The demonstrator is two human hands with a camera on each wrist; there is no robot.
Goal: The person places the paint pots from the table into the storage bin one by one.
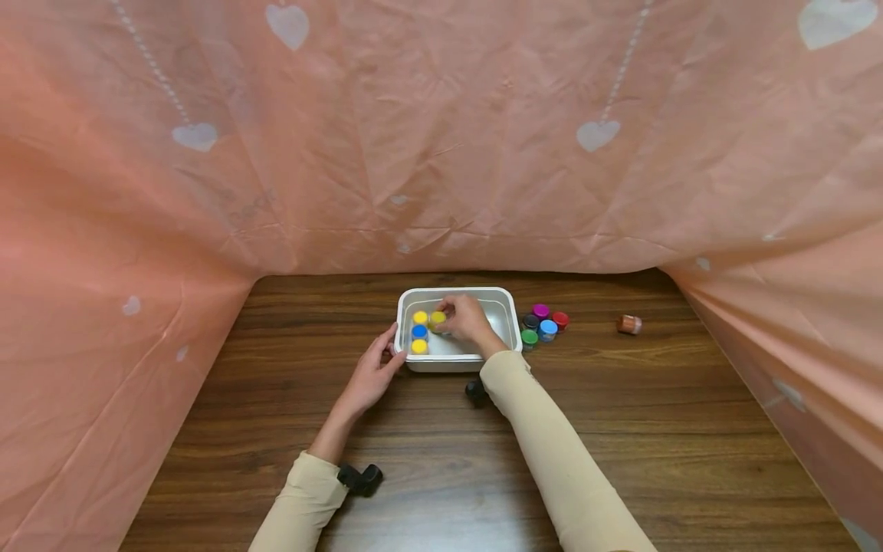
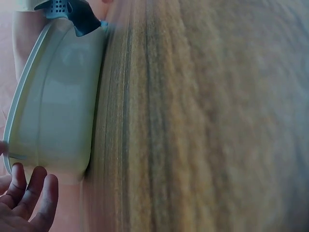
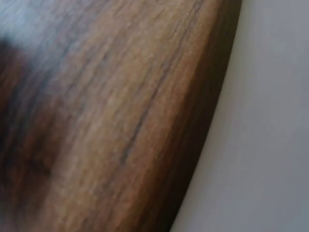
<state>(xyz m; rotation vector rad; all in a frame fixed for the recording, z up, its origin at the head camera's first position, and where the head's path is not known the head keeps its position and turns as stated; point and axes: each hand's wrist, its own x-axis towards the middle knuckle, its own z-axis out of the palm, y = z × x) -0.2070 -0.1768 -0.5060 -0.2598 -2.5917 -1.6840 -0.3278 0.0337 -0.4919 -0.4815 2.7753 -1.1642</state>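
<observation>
A white rectangular basin (image 1: 458,366) stands on the wooden table. Inside it at the left end, two small yellow-lidded jars (image 1: 420,347) and a blue-lidded jar (image 1: 419,332) form a column. My right hand (image 1: 464,316) reaches into the basin and pinches another yellow-lidded jar (image 1: 438,317) beside that column. Against the basin's left end rests my left hand (image 1: 370,374), its thumb by the front corner. In the left wrist view, the left fingers (image 2: 36,191) are spread and loosely extended at the outer wall. The right wrist view shows only the basin wall (image 3: 260,125) and tabletop, without the hand.
Right of the basin sits a cluster of small jars with purple (image 1: 541,310), black (image 1: 530,321), red (image 1: 560,320), blue (image 1: 548,330) and green (image 1: 529,338) lids. Farther right, an orange-brown jar (image 1: 629,324) lies on its side. A pink heart-patterned cloth (image 1: 441,192) surrounds the table.
</observation>
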